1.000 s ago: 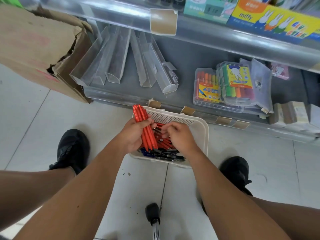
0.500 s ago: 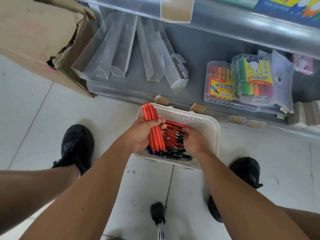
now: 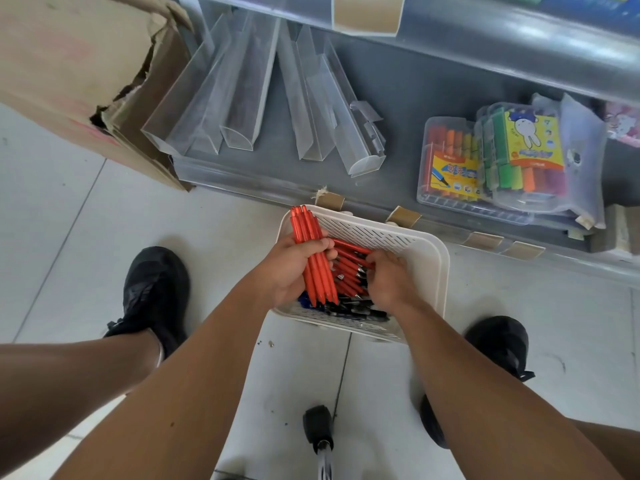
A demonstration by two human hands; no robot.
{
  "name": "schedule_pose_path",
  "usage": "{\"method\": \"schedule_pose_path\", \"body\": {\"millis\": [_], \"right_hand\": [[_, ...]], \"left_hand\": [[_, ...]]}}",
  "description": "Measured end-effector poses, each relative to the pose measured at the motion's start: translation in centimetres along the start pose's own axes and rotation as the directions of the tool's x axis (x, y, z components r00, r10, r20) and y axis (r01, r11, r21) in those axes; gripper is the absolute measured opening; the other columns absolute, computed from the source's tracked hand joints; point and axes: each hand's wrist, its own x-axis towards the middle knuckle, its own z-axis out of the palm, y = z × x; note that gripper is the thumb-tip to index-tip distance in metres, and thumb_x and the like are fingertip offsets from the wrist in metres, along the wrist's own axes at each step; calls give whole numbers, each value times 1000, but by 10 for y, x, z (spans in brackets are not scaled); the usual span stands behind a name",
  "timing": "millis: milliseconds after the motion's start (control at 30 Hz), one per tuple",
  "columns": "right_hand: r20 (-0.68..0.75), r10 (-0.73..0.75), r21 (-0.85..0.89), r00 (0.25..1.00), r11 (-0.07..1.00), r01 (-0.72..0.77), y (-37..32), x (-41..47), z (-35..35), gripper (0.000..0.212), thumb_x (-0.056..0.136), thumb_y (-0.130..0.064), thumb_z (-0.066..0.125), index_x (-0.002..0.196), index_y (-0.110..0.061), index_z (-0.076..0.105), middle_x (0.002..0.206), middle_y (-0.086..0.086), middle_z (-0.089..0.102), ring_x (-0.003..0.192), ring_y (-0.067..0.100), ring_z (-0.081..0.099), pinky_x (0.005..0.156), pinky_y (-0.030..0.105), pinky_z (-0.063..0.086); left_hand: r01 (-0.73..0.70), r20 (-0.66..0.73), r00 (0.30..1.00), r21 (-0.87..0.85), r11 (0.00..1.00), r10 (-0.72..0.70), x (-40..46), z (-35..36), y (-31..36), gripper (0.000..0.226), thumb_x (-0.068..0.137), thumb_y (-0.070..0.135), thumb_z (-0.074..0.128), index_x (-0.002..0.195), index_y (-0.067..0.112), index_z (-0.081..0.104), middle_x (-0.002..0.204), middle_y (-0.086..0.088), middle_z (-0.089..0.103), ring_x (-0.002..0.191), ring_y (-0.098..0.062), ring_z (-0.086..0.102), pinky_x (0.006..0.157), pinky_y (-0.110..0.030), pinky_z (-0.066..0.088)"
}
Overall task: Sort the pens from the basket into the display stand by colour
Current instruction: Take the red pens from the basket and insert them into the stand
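The left hand [image 3: 289, 268] has its fingers curled tight round a bundle of red pens [image 3: 313, 258], upright over the white slotted basket [image 3: 431, 268] on the floor. The right hand [image 3: 389, 280] reaches into the basket, fingers curled down among loose red pens [image 3: 348, 268] — whether it grips one I cannot tell. Dark pens [image 3: 349, 308] lie along the near wall.

I can't see my right hand's [image 3: 389, 282] fingertips; they are buried among the red pens [image 3: 349, 268] in the basket [image 3: 429, 258]. The cardboard box [image 3: 79, 60] runs past the picture's edge.
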Motion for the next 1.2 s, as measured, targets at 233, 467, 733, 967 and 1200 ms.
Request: {"method": "schedule_pose_path", "body": {"millis": [233,467,733,967,1200], "right_hand": [[23,0,-1,1000,1000,0,3,0,2,36,92,-9,51,126,-17,58,130,9,55,125,28,42,107,39,39],[39,82,140,996,986,-86,4,-2,0,23,89,-13,58,111,-19,60,113,6,60,100,28,60,90,36,51],[12,-37,402,999,915,29,-6,-20,-27,18,84,-12,67,89,-28,61,88,-7,64,82,13,62,78,27,50],[-48,-198,635,979,750,183,-37,-46,-59,27,85,-7,69,93,-33,70,87,-2,71,81,17,68,82,29,54],[-209,-227,640,951,704,308,-70,-68,-73,14,86,-10,71,88,-22,64,91,-1,71,87,15,69,87,35,55]], "left_hand": [[1,-3,1000,6,1000,-1,-1,-1,0,17,94,-1,54,99,15,59,81,-3,64,79,-16,63,98,-41,48],[-6,-1,1000,29,1000,6,0,-3,0,20,94,0,56,106,16,56,83,-4,65,81,-16,63,99,-41,48],[-28,19,999,56,998,27,-10,2,10,12,95,6,56,104,12,57,85,-5,65,80,-16,63,89,-37,49],[-102,35,994,63,993,100,-25,11,16,30,96,4,55,126,5,55,108,-7,72,101,-17,69,95,-38,50],[-149,120,982,34,988,144,-45,23,27,36,96,7,53,131,1,54,127,-17,64,113,-29,64,90,-40,55]]}}
